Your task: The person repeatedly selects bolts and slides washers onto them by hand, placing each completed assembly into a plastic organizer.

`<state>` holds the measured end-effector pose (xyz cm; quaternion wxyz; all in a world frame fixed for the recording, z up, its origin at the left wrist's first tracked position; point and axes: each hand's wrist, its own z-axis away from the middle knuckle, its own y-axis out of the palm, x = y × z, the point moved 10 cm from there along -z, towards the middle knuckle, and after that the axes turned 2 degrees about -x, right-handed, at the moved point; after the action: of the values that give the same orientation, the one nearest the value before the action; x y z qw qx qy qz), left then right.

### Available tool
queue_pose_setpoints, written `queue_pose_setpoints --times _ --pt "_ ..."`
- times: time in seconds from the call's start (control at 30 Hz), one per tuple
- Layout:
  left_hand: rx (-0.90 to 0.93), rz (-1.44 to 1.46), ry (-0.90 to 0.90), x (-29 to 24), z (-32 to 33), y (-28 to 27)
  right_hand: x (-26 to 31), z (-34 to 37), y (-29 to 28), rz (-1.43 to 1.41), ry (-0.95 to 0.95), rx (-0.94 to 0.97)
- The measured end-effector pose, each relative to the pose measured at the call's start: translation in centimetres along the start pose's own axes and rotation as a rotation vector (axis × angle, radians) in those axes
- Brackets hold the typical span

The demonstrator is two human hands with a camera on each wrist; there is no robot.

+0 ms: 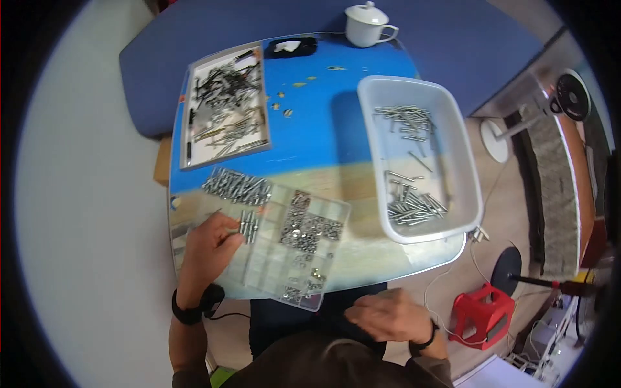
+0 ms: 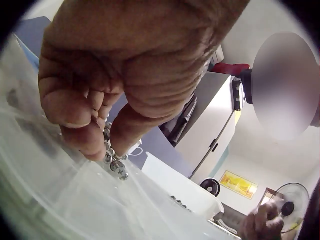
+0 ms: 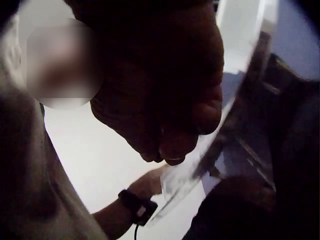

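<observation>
At the left side of a clear compartment box (image 1: 339,213), my left hand (image 1: 210,249) pinches small metal bolts between thumb and fingers. In the left wrist view the heads of these bolts (image 2: 117,167) poke out beneath the fingertips, their other ends hidden by the hand. A short row of bolts (image 1: 251,227) lies right at the fingertips. Just above it is a dense heap of bolts (image 1: 236,186). Nuts and washers (image 1: 301,242) fill several compartments of the box. My right hand (image 1: 391,315) hangs over my lap with loosely curled fingers, nothing showing in it.
A white plastic tub (image 1: 475,194) with two groups of long screws stands on the right of the table. A shallow tray (image 1: 268,129) of mixed screws lies back left. Behind are a black pouch (image 1: 291,46) and a lidded white cup (image 1: 367,29). A red stool (image 1: 482,317) stands on the floor.
</observation>
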<state>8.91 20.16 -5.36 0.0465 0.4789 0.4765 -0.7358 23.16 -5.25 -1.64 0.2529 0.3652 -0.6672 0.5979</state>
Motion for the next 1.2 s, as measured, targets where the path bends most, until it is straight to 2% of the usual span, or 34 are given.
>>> queue_pose_setpoints --times 0.03,0.07,0.13,0.2,0.3,0.37,0.4,0.47,0.6,0.77,1.0,1.07,1.1,1.17,1.2 --pt "0.012 0.012 -0.096 0.7 0.1 0.0 0.8 0.3 -3.0 0.129 -0.032 -0.105" --pt "0.023 0.02 -0.078 0.4 0.0 0.1 1.4 0.7 -5.6 0.258 -0.07 -0.206" --pt "0.004 0.076 -0.142 0.9 0.1 0.0 -0.7 1.0 -10.0 0.273 0.124 -0.334" --pt "-0.006 0.099 -0.119 0.7 0.3 -0.1 -2.7 0.1 -13.8 0.542 0.345 -0.391" --pt "-0.012 0.122 -0.132 1.3 0.6 -0.7 -6.7 -1.3 -17.1 0.706 0.404 -0.376" --pt "-0.004 0.124 -0.162 1.6 1.0 -0.8 -10.3 -1.5 -17.0 0.901 0.506 -0.17" --pt "-0.028 0.134 -0.171 1.6 1.2 -1.1 -10.8 -1.7 -17.2 0.907 0.507 -0.171" --pt "-0.051 0.146 -0.182 2.0 1.8 -1.4 -13.0 -1.7 -15.7 0.901 0.584 0.055" --pt "-0.068 0.237 -0.202 2.6 2.6 -1.8 -13.3 -2.1 -15.9 0.863 0.544 0.009" --pt "-0.077 0.299 -0.192 3.0 3.2 -1.8 -14.9 -1.3 -16.4 0.637 0.715 0.012" --pt "-0.142 0.392 -0.152 1.5 4.4 -2.3 -12.3 -1.6 -16.4 0.68 0.572 -0.056" --pt "-0.171 0.424 -0.137 0.2 5.3 -2.6 -9.9 -1.8 -17.5 0.618 0.584 -0.219" --pt "-0.138 0.472 -0.166 -0.3 5.8 -2.0 -8.8 -1.9 -17.2 0.62 0.579 -0.222" --pt "-0.041 0.601 -0.216 -1.0 7.2 0.0 -3.6 -2.4 -16.6 0.569 0.308 -0.423" --pt "0.064 0.701 -0.241 -1.9 7.8 1.7 -1.2 -2.7 -15.2 0.565 0.215 -0.45"
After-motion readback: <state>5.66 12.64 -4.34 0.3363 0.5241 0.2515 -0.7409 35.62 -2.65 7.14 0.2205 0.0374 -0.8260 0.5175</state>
